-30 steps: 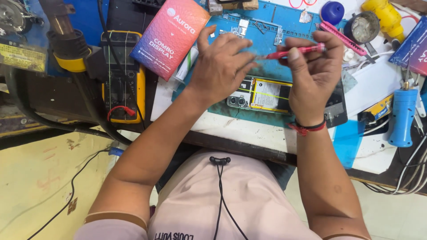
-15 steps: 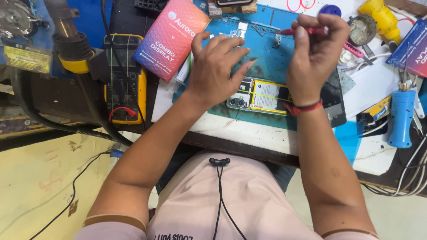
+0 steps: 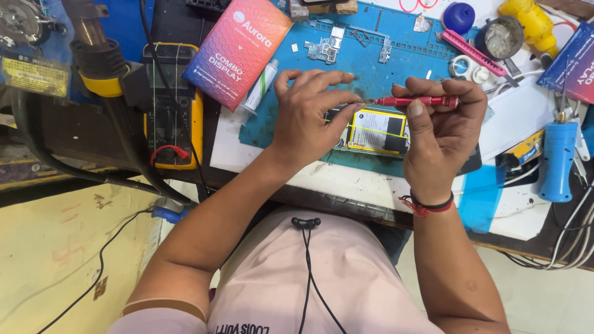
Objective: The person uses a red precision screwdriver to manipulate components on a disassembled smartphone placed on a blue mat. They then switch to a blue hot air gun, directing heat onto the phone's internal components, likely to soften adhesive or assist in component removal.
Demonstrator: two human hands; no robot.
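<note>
Opened phone (image 3: 377, 133) with yellow-edged battery, on blue mat (image 3: 396, 68) mid-worktop: left hand (image 3: 306, 114) pressing it with spread fingers, right hand (image 3: 442, 133) gripping red screwdriver (image 3: 414, 101) held level; risk, a tip slip puncturing the battery.

Over the past second the right hand (image 3: 442, 139) has turned the red screwdriver (image 3: 414, 101) from a slanted hold to lie level, tip toward nine o'clock, meeting the left hand (image 3: 309, 120), whose fingertips (image 3: 356, 96) have closed in from nine o'clock above the opened phone (image 3: 374, 131).
</note>
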